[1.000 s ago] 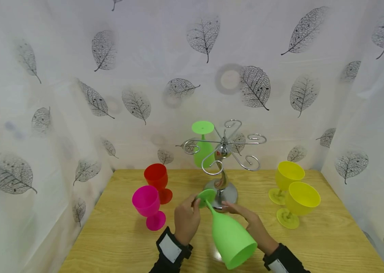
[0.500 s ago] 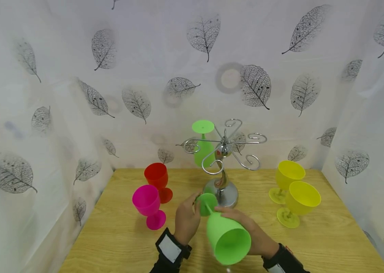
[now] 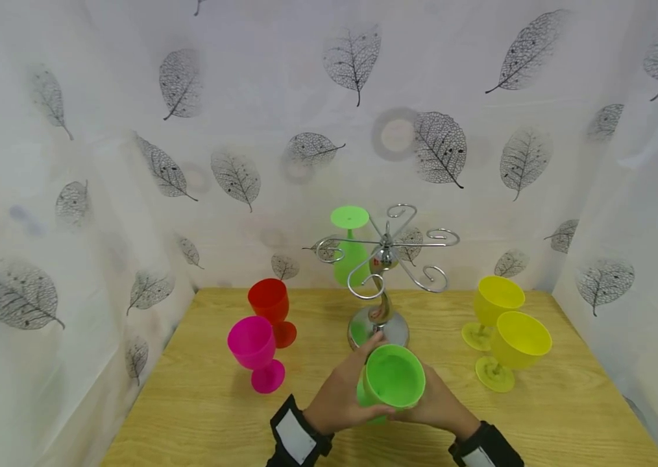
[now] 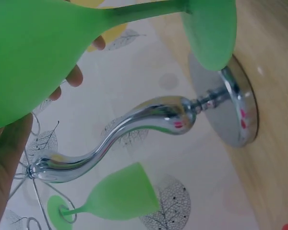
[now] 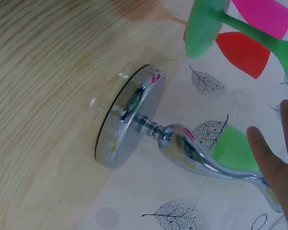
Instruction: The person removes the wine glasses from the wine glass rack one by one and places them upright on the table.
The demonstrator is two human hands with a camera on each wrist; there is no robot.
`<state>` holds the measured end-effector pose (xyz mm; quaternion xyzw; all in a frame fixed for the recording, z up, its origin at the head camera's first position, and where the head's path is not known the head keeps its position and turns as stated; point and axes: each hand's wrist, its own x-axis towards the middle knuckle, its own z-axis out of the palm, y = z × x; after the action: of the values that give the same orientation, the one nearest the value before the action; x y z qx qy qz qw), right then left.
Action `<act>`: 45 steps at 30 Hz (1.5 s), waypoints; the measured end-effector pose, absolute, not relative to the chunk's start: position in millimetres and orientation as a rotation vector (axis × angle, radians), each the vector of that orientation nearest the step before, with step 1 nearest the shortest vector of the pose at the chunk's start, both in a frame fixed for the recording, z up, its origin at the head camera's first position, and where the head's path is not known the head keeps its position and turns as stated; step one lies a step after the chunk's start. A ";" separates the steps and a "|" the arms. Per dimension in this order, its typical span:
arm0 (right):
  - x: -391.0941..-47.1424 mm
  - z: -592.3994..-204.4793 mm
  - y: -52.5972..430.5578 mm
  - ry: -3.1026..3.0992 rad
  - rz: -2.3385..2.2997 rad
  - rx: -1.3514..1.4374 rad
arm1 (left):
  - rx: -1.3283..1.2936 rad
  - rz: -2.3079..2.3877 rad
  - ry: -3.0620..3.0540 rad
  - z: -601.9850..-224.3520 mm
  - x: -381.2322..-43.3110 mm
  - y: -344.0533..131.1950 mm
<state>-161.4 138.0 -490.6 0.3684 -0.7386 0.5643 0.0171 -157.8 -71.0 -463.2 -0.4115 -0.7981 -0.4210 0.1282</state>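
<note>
A green plastic goblet [image 3: 394, 376] is upright between my two hands, its open mouth facing up in the head view. My left hand [image 3: 341, 397] grips its bowl from the left, thumb across the near side. From the right, my right hand [image 3: 438, 403] holds the bowl; several fingertips [image 4: 75, 75] show round its far side in the left wrist view. The goblet's foot [image 4: 211, 36] appears clear of the table. Just beyond stands a chrome goblet rack [image 3: 385, 245] with curled arms, a round base [image 4: 240, 105] and a wavy stem. Another green goblet [image 3: 350, 259] hangs upside down from one arm.
Red [image 3: 269, 301] and magenta [image 3: 252, 344] goblets stand left on the wooden table [image 3: 200, 415]. Two yellow goblets, one behind [image 3: 498, 301] and one in front [image 3: 520, 340], stand right. A leaf-patterned sheet [image 3: 282, 78] closes off the back and sides.
The held goblet has turned from mouth tilted down towards me to mouth up. My left hand has moved from its foot to its bowl. The rack and other goblets stay put.
</note>
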 end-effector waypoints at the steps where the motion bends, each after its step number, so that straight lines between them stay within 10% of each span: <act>1: -160.9 -491.7 139.3 -2.306 1.762 1.131 | -1.182 -1.242 -2.333 -465.0 -157.0 -70.1; 45: -114.9 -485.6 307.9 -2.694 1.024 -0.119 | -1.178 -1.130 -2.498 -485.7 -152.5 -56.9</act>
<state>-114.9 307.9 -485.6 -0.0408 -0.9263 0.3519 0.1283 -152.5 -56.9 -485.7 -0.3936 -0.8344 -0.3777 0.0788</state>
